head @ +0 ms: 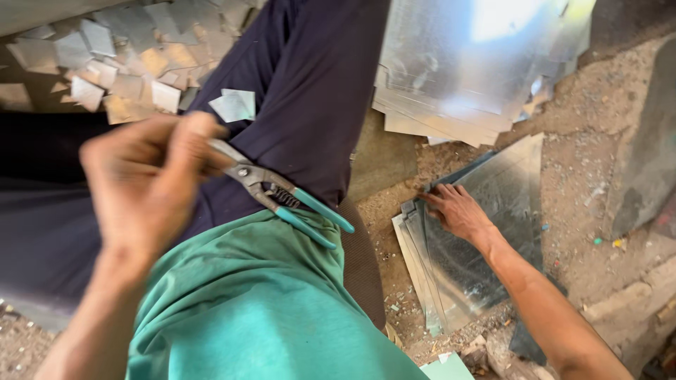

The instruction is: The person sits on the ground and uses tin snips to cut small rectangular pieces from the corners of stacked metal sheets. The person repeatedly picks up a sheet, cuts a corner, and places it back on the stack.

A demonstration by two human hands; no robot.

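My left hand (144,179) is raised over my lap and grips the blade end of metal snips (282,193); their teal handles stick out toward my right. My right hand (458,211) reaches down to the ground at my right side, fingers spread flat on the top of a stack of shiny sheet-metal pieces (486,239). I sit with dark trousers and a teal shirt filling the middle of the view.
A larger pile of bright metal sheets (458,63) lies ahead on the right. Several small cut metal squares (120,67) are heaped at the upper left, and one (234,104) rests on my thigh. Dirt ground with rubble surrounds the stacks.
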